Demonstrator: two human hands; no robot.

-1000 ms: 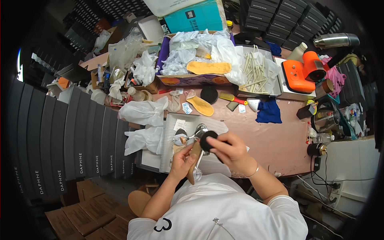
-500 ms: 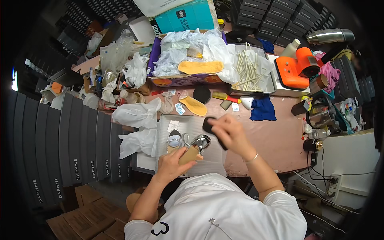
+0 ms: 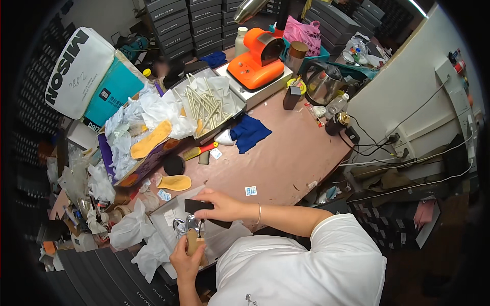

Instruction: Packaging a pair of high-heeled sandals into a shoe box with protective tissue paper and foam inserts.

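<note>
near the tabletop's (image 3: 286, 163) front edge, the left hand (image 3: 187, 258) pinched a sandal (image 3: 192, 241), partly hidden; the right hand (image 3: 223, 206) clasped a black pad (image 3: 196, 206), its middle covered.

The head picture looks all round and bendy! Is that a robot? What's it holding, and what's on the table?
No robot here, just a person working with bare hands. The camera sits on their head and looks down, and its very wide view bends straight edges. The left hand has its grip on what looks like a tan and silvery shoe. The right hand holds a dark, flat thing; I can't tell exactly what. On the pinkish table lie a blue cloth, a yellow sole-shaped pad and a black disc. Further back is an orange machine.
</note>
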